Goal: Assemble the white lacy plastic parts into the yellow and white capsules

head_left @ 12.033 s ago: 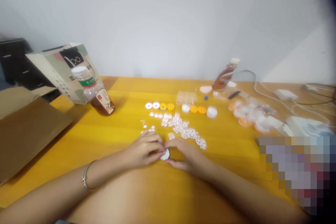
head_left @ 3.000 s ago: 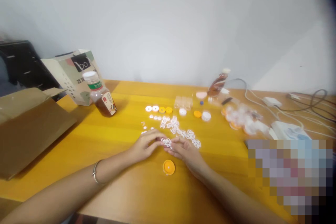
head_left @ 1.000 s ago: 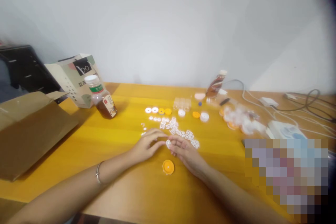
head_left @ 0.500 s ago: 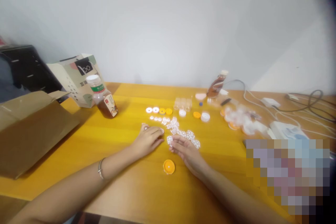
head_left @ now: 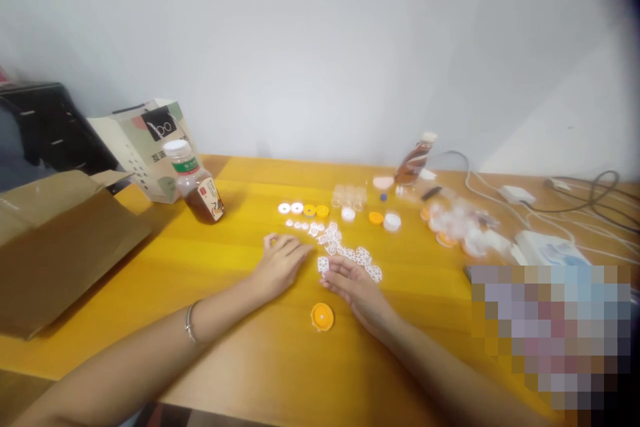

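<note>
Left hand moved off toward small white pieces; hands parted

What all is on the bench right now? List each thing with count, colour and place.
table: one, yellow wood, under everything.
orange cap: one, near edge, between the wrists.
white cut-out pieces: a scatter, count unclear, just beyond the hands.
row of discs: four, two white and two yellow, behind the scatter.
loose caps: three, white, orange, white, right of the discs.
bottle: one, brown liquid, white cap, far left.
printed box: one, pale, behind that bottle.
cardboard box: one, brown, left edge.
second bottle: one, brown, tilted, at the back.
cables: several, white and dark, right rear.
left hand: by small white pieces, grip unclear.
right hand: fingertips at a white cut-out piece.
</note>
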